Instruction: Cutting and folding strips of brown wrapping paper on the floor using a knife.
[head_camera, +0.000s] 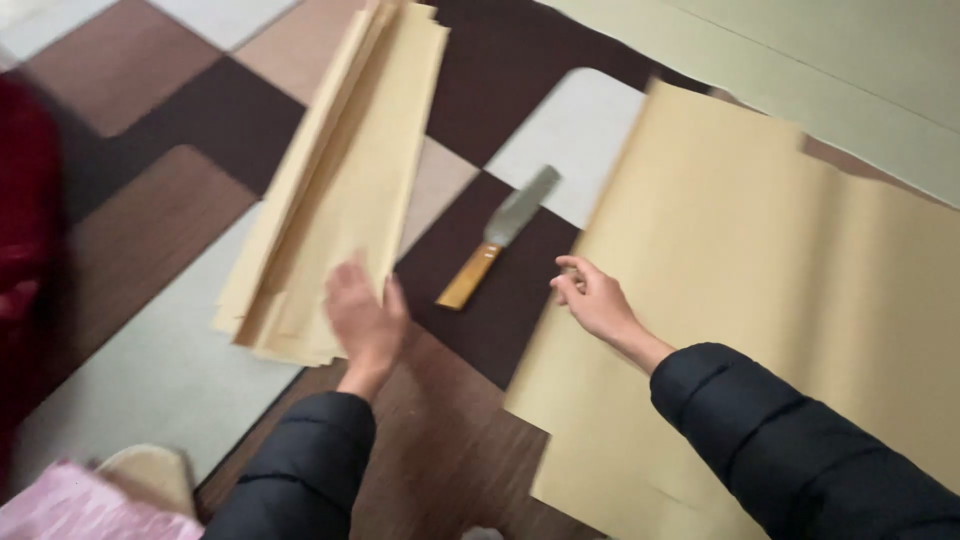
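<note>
Between paper stack (335, 190) and sheet (760, 300): knife (497, 238).

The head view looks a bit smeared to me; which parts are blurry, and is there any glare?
Head view: motion blur softens the left hand, the folded paper stack and the red shape at the left edge; the knife and right hand are only slightly soft; light is even, no glare.

Your two arms come up from the bottom of the frame in dark, near-black sleeves of a smooth, slightly puffy jacket, creased at the cuffs. Your left hand (365, 320) and right hand (595, 297) are bare: no gloves, rings or watch showing.
</note>
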